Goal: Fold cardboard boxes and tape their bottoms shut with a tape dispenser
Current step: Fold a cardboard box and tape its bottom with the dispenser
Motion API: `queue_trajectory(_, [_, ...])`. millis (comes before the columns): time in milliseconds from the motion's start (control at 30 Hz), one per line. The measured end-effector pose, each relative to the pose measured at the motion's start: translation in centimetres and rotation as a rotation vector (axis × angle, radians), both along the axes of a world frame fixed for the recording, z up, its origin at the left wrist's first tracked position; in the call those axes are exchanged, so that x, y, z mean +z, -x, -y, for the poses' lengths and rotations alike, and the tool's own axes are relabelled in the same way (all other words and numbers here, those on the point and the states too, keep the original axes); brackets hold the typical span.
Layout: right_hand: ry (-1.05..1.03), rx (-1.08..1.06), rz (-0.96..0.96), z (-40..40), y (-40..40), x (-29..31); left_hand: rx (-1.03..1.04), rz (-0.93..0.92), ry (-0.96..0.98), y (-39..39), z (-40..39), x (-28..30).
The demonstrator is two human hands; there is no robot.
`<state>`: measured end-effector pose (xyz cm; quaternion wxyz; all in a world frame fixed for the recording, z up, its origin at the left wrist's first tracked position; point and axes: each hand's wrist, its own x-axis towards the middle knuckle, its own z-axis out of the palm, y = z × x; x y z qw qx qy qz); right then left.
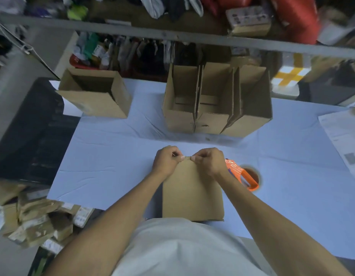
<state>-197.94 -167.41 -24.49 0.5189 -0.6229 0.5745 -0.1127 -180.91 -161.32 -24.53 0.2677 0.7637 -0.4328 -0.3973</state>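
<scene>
We've got a flat cardboard box [192, 190] lying on the pale blue table cover [105, 160], right in front of us, its near edge against our shirt. Both hands are up at its far edge: the left hand [167, 158] and the right hand [209, 160] sit almost knuckle to knuckle, fingers curled, each pinching the cardboard at the middle of that edge. It looks to us like the opening move, prising the layers apart so the blank can pop into a tube.

To do it well, we'd want each hand on a different layer, not both on one, then draw them apart evenly so the creases give way square and nothing tears. Keeping the near edge braced against the body should stop the blank from sliding. Whether the layers have parted yet we can't tell; the fingers hide the seam.

The blank itself is plain brown corrugated board, unmarked on the face we see, smooth and flat, corners crisp.

The orange tape dispenser [241, 176] lies just right of the box, beside our right wrist, within easy reach for the bottom seam. Farther back stand a group of erected open boxes [216, 104] and a single open box [95, 96] off to the left.
</scene>
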Motion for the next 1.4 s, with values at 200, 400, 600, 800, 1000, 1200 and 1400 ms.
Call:
queue_trajectory(200, [-0.035,-0.041,0.009,0.7,1.8,0.0,-0.070,0.078,-0.028,0.0,1.1,0.5])
queue_trajectory(400, [0.032,0.009,-0.007,0.0,1.4,0.2,-0.132,0.164,-0.068,0.9,1.7,0.9])
queue_trajectory(600, [0.024,-0.087,-0.026,-0.6,1.1,0.5,-0.114,0.616,-0.057,3.2,-0.4,1.2])
queue_trajectory(800, [0.095,-0.122,-0.095,-2.5,2.0,0.9,-0.236,0.704,-0.130,6.5,-2.9,0.5])
queue_trajectory(1000, [0.305,-0.226,-0.466,-3.5,8.8,0.1,-0.531,0.629,-0.054,5.2,-1.9,-0.4])
queue_trajectory(1200, [0.225,0.126,-0.621,-5.4,12.2,-1.7,-0.986,0.629,0.075,3.1,-0.8,0.4])
queue_trajectory(1400, [0.377,0.227,-0.485,-4.6,12.6,-1.0,-0.805,0.329,0.172,4.7,-0.8,1.3])
